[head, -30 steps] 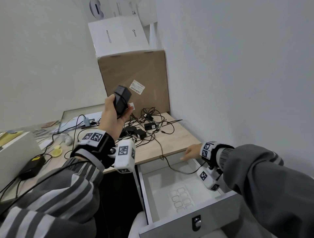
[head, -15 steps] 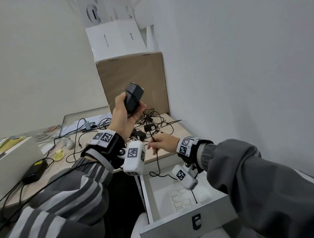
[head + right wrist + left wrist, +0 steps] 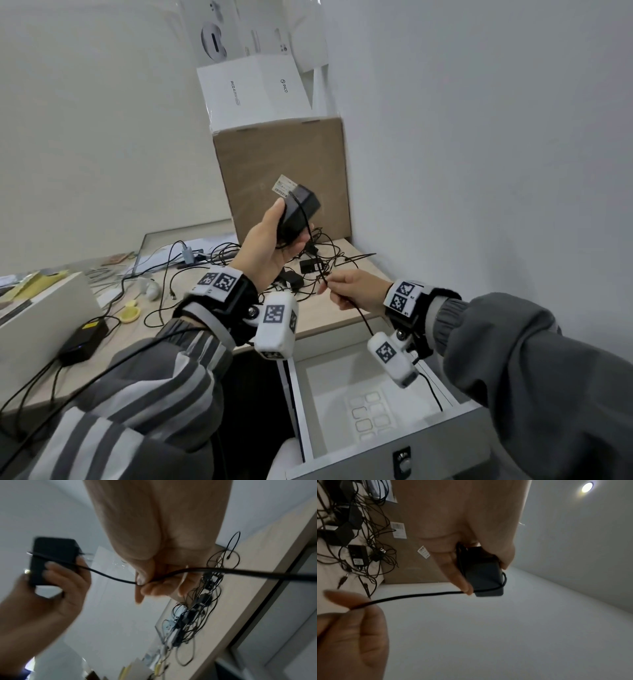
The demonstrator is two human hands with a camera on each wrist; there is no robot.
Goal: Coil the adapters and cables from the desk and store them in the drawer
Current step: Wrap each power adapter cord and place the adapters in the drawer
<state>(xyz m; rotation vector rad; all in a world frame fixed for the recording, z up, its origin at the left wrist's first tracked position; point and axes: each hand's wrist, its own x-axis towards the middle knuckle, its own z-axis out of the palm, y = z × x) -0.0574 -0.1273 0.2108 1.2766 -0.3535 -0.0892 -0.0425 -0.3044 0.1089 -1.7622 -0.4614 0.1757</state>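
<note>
- Adapter [image 3: 298,212], black, sits raised above the counter [image 3: 329,308] in the left hand [image 3: 265,255], whose fingers curl round its body, one turn of cable already crossing its face.
- Right hand [image 3: 352,291], which a second ago lay at the drawer edge, now pinches the adapter's cable [image 3: 346,301] between thumb and fingertips just below the adapter.
- Slack tail of the cable runs from that pinch down past the right wrist into the open drawer [image 3: 442,442].
- Judgement: winding is under way; the next loops call for the right hand carrying the cable round the adapter.
- Tangle [image 3: 318,263] of other adapters and cables lies on the counter, uncoiled, so most of the task remains.
</note>
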